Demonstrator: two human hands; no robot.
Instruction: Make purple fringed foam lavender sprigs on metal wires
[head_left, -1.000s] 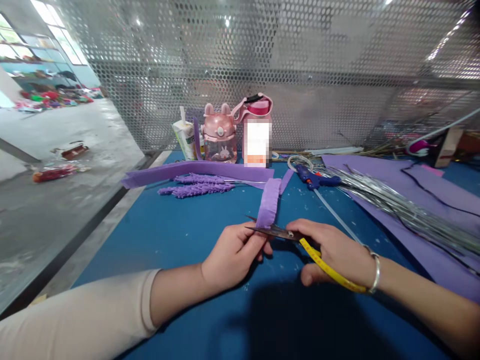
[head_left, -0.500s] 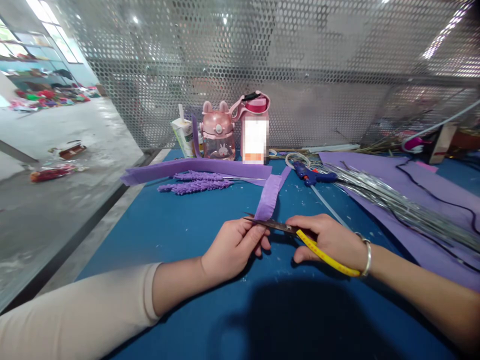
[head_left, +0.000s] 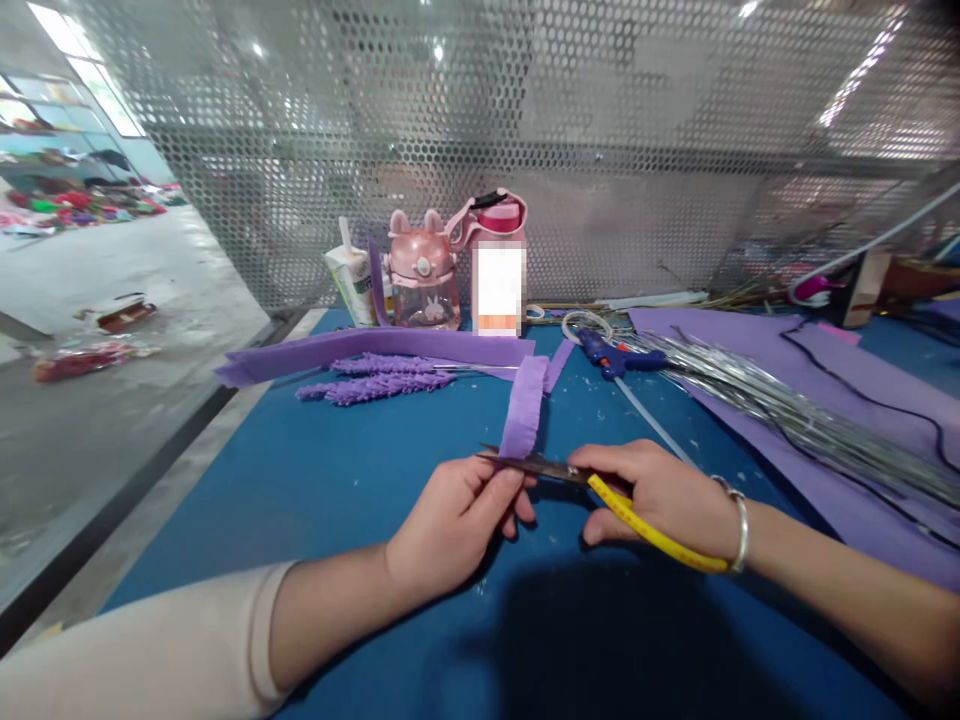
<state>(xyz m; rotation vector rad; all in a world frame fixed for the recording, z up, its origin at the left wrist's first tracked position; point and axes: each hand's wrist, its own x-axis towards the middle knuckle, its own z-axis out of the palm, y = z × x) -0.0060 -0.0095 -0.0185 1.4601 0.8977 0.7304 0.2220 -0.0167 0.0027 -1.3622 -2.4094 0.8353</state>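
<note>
My left hand (head_left: 461, 515) pinches the near end of a short purple paper strip (head_left: 523, 405), whose right edge looks finely fringed. In my right hand (head_left: 660, 500) are scissors (head_left: 547, 467) with a yellow-wrapped handle. Their dark blades, slightly apart at the tips, lie across the strip just above my left fingertips. Beyond the strip, two purple lavender-like stems (head_left: 382, 382) lie on the blue table (head_left: 337, 470), beside a long folded purple strip (head_left: 390, 345).
A drink carton (head_left: 352, 285), a clear pink bottle (head_left: 425, 280) and a taller pink bottle (head_left: 501, 218) stand at the back. Rightward lie a blue glue gun (head_left: 619, 357), silvery wires (head_left: 795, 405) and purple sheets (head_left: 892, 390). A perforated metal panel (head_left: 585, 110) rises behind.
The view has shifted slightly, so the table items appear a little further left. Both hands keep their holds, with the scissors still across the strip.
</note>
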